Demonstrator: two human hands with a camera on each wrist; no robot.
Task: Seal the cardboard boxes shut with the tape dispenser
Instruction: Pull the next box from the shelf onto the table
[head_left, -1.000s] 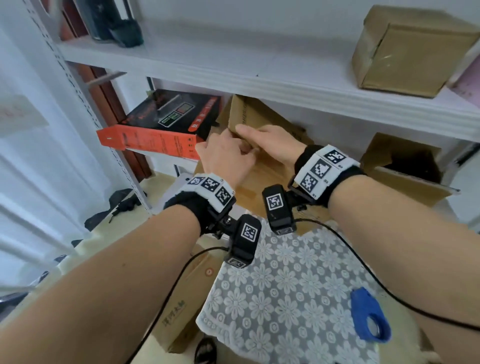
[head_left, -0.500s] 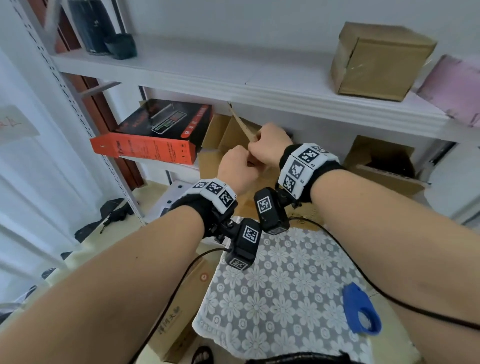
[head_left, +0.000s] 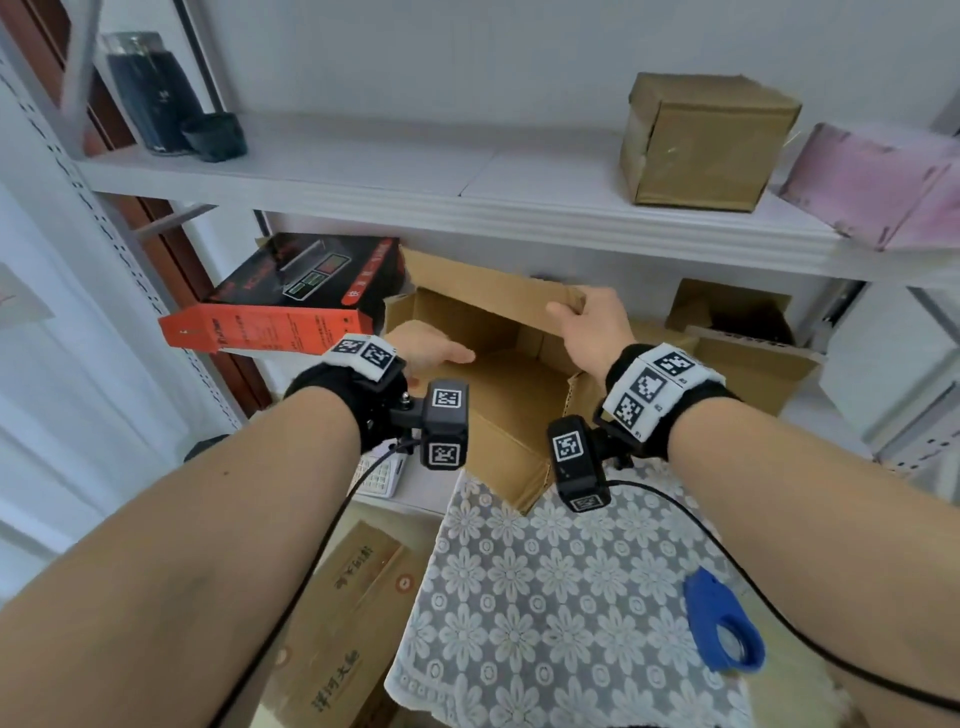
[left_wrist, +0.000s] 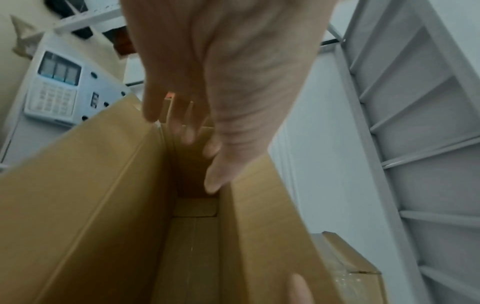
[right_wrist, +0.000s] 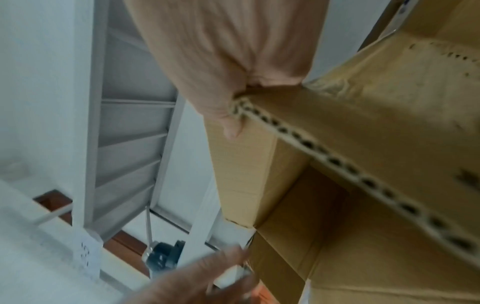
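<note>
An open brown cardboard box (head_left: 498, 395) sits on the lower shelf in the head view, its flaps spread. My right hand (head_left: 576, 307) grips the right corner of the raised far flap (head_left: 483, 291), thumb on the near face. The right wrist view shows that hand (right_wrist: 233, 111) pinching the corrugated flap edge (right_wrist: 324, 156). My left hand (head_left: 441, 354) hovers flat over the box's left side, fingers straight. In the left wrist view, those fingers (left_wrist: 213, 179) reach down between two flaps (left_wrist: 78, 205). The blue tape dispenser (head_left: 722, 629) lies on the lace cloth (head_left: 545, 597), near my right forearm.
An orange-and-black boxed scale (head_left: 291, 306) lies left of the box, a white scale (head_left: 379, 473) below it. Another open carton (head_left: 743, 343) stands to the right. The upper shelf (head_left: 415, 176) carries a closed brown box (head_left: 701, 145), a pink box (head_left: 883, 187) and a dark jar (head_left: 150, 93).
My hands were together at one flap in the middle; they have since spread apart. The right hand moved right with the far flap and the left hand opened out over the left side.
</note>
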